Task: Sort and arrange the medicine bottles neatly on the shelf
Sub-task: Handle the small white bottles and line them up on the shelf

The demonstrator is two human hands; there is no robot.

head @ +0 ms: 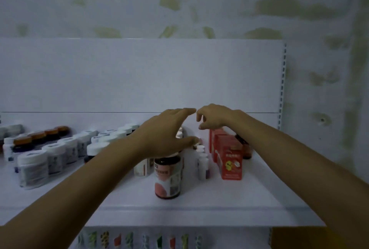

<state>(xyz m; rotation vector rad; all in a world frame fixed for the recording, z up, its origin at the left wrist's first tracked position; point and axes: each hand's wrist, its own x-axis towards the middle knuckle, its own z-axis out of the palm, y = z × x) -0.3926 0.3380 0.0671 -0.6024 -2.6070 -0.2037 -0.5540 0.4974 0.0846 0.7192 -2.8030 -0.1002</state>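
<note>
A white shelf (209,206) holds the medicine bottles in rows running front to back. My left hand (167,132) reaches over the middle row with fingers straight and thumb spread, just above a dark bottle with a pink label (167,176). A white cap (179,134) shows between its thumb and fingers. My right hand (213,117) hovers above the back of a row of red boxes (229,160), fingers loosely curled, nothing visible in it. Slim white bottles (202,164) stand between the two rows.
Rows of white-capped bottles (34,168) and orange-capped dark bottles (22,142) fill the shelf's left side. A brown bottle (246,148) stands right of the red boxes. The shelf's back panel (139,78) rises behind. Packages on a lower shelf (129,238) show below the front edge.
</note>
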